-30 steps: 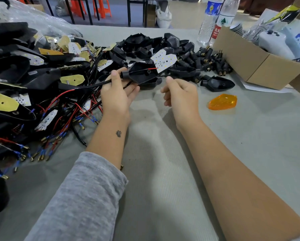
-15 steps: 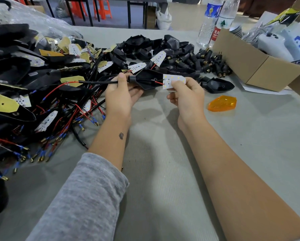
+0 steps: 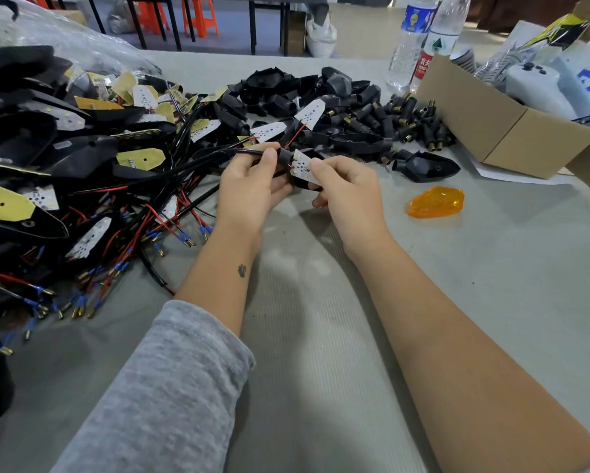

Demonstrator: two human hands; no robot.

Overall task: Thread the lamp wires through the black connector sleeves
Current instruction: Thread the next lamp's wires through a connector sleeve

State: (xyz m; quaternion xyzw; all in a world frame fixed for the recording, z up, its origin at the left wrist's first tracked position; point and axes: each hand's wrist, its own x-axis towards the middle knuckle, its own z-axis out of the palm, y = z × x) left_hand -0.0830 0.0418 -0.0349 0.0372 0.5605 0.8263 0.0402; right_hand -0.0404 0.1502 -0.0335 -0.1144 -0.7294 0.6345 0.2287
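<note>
Left hand: the left hand [image 3: 252, 189] is closed on a black wire [image 3: 218, 154]; thumb and fingers pinch it just where it meets the black housing [image 3: 298, 181].
Right hand: the right hand [image 3: 346, 192] pinches the white LED board [image 3: 302, 167] between thumb and forefinger, the other fingers curled under the housing.
Place of the work: both hands hold the piece a little above the table [image 3: 321, 336], toward the middle of its far half.
How the wire handles: I judge it light and limp; it bends easily, so it is best held close to the free end to push it straight.
How the board handles: thin and stiff, probably fragile at the red lead [image 3: 295, 134]; hold it by the edges and do not pull on the lead.
How the housing handles: hard, smooth plastic, light; it may slip, so a grip around the body is better.
Around the hands: a pile of wired lamps [image 3: 82, 172] lies toward the left edge, loose connector sleeves [image 3: 406, 121] toward the far edge, an orange lens [image 3: 436, 202] to the right, and a cardboard box [image 3: 512, 131] at the far right corner.
Hard to see: the opening where the wire enters is covered by the left thumb. I cannot tell if the wire is fully through.
</note>
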